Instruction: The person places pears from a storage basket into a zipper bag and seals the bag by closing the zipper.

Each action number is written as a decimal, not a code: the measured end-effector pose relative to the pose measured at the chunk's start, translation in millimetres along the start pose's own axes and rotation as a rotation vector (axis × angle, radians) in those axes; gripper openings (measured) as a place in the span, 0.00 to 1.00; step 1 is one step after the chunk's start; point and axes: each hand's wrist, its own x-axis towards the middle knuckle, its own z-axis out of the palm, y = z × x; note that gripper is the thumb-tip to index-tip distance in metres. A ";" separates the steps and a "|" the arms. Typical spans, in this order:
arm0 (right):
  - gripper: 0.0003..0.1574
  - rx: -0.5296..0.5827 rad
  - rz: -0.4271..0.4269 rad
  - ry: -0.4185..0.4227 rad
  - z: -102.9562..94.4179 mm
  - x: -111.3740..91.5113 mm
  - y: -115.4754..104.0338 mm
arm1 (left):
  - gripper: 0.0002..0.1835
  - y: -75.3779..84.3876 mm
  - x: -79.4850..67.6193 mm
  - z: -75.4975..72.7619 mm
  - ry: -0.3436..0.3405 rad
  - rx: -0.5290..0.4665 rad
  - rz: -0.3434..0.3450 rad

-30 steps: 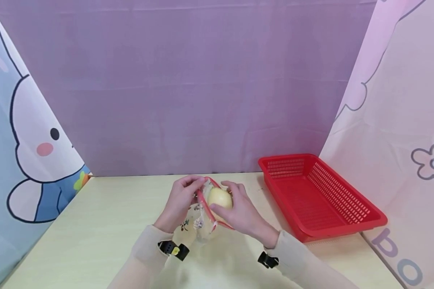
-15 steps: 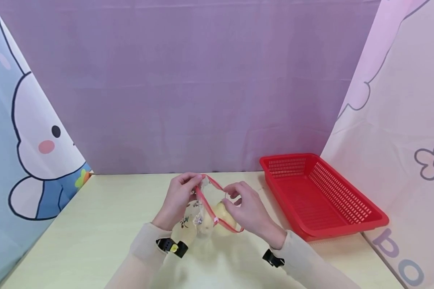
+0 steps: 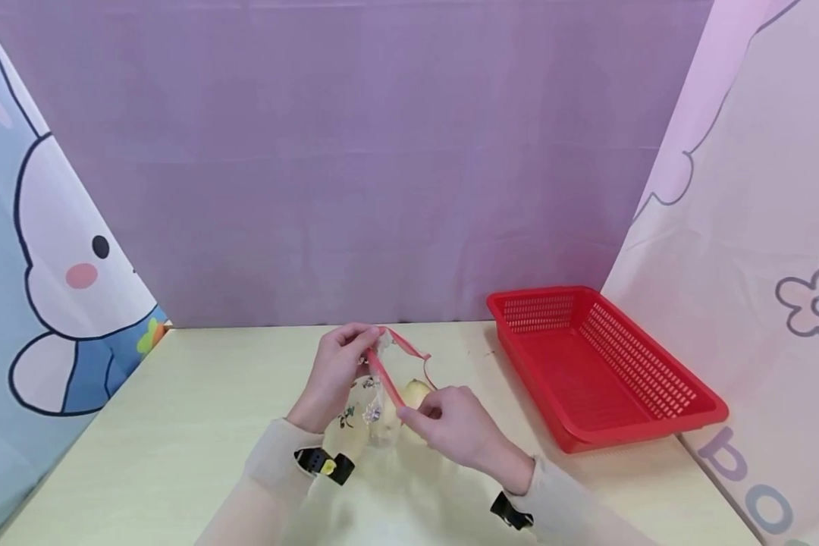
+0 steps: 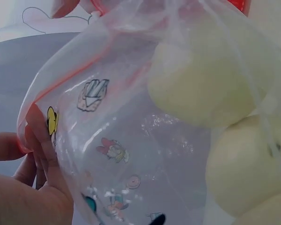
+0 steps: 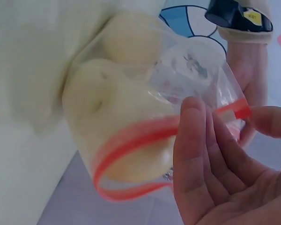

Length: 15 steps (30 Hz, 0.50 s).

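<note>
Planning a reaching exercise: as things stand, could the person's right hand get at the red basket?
Probably yes: nothing visible stands between the right hand and the red basket, though that hand grips the bag.

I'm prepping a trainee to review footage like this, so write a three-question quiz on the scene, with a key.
1. What colour is the strip along the mouth of the clear bag?
A) blue
B) red
C) green
2. True or false: the left hand and the right hand both hold the bag at its mouth.
3. From the person's viewpoint, on which side of the bag does the basket stand?

Key:
1. B
2. True
3. The right side
</note>
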 end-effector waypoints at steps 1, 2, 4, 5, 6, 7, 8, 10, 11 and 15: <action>0.24 0.012 0.014 -0.014 2.6 0.6 0.2 | 0.14 0.1 -0.1 0.0 0.001 0.001 0.001; 0.25 0.026 0.030 -0.027 5.0 1.4 0.4 | 0.14 0.3 -0.3 -0.1 0.001 0.003 0.001; 0.27 0.059 0.059 -0.045 8.7 3.6 0.9 | 0.15 0.5 -0.8 -0.3 0.001 0.005 -0.001; 0.26 0.073 0.063 -0.049 10.0 4.9 1.0 | 0.15 0.5 -1.0 -0.4 0.002 0.006 -0.001; 0.24 0.083 0.062 -0.051 10.6 6.2 1.1 | 0.15 0.5 -1.4 -0.6 0.003 0.009 0.000; 0.22 0.097 0.059 -0.054 10.7 7.5 1.1 | 0.15 0.5 -1.7 -0.8 0.005 0.013 0.001; 0.19 0.108 0.057 -0.054 10.3 8.7 1.1 | 0.15 0.4 -2.0 -0.9 0.007 0.014 0.002; 0.14 0.130 0.048 -0.054 8.0 10.4 1.0 | 0.14 0.7 -2.7 -1.3 0.009 0.014 0.005; 0.12 0.145 0.044 -0.054 6.1 11.1 0.8 | 0.14 0.9 -3.0 -1.4 0.011 0.015 0.009; 0.09 0.202 0.058 -0.045 -3.6 12.3 0.4 | 0.12 3.2 -4.4 -3.3 0.010 0.012 0.016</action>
